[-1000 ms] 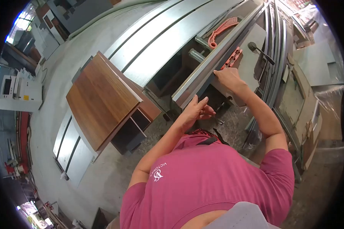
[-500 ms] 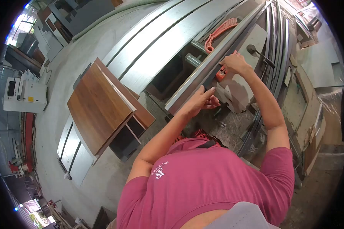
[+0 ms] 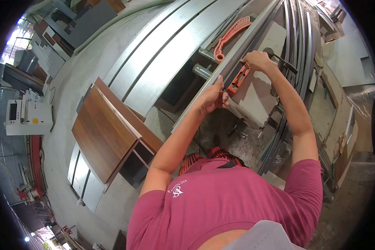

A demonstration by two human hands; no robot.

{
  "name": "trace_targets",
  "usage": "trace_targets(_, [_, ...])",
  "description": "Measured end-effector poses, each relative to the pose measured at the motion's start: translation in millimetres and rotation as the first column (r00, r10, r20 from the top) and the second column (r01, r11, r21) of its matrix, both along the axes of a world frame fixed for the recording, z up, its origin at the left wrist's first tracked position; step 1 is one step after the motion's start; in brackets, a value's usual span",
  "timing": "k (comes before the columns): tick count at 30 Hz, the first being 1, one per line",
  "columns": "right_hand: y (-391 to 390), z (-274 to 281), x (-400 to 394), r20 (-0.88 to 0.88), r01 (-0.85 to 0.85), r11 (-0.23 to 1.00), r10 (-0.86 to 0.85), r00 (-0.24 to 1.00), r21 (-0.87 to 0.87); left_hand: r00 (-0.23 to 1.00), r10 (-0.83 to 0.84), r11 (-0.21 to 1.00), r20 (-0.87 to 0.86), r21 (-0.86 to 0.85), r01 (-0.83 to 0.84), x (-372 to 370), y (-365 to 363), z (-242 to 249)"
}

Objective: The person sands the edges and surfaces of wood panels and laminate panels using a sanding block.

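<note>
A long grey metal rail [image 3: 191, 107] runs diagonally along the edge of the machine. My left hand [image 3: 213, 98] rests at this rail, its thumb raised and its other fingers curled over the near side; what they hold, if anything, is hidden. Farther up, my right hand [image 3: 258, 61] has its fingers closed around the upper end of an orange-red slotted piece [image 3: 238, 80]. That piece lies along the inner side of the rail, beside a pale flat surface [image 3: 258, 87]. Across the rail is an orange push handle [image 3: 233, 35] with a ring end.
Wood-faced panels [image 3: 104, 129] lie stacked on the silver slatted table [image 3: 154, 62] to the left. A black knob on a rod [image 3: 281, 60] stands close to my right wrist. Long dark metal strips [image 3: 306, 58] run along the right. A white machine [image 3: 29, 117] is at far left.
The orange-red piece shows more of its length and lies along the rail. My left hand has moved up and left onto the rail, its fingers now more curled. The view has shifted slightly.
</note>
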State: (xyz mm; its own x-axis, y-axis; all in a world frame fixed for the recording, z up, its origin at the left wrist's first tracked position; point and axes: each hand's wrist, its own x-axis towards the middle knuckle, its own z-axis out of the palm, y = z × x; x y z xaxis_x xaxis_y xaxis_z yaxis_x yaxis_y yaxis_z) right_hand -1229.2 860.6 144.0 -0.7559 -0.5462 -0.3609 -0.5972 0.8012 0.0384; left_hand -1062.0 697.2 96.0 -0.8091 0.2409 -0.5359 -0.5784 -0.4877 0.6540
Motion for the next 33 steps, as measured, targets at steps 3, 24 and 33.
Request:
trace_targets(3, [7, -2, -13, 0.001, 0.02, 1.0, -0.02, 1.0, 0.0, 0.999, -0.041, 0.997, 0.018, 0.071, 0.04, -26, -2, -5])
trace_targets(24, [46, -19, -98, -0.035, 0.136, 0.99, -0.137, 0.99, -0.032, 0.958, -0.065, 0.937, 0.279, 0.348, -0.038, -145, 18, -5])
trace_targets(33, [49, -10, -111, -0.08, 0.165, 0.986, -0.165, 0.983, -0.009, 0.948, -0.119, 0.817, 0.295, 0.571, -0.075, -174, 30, -12])
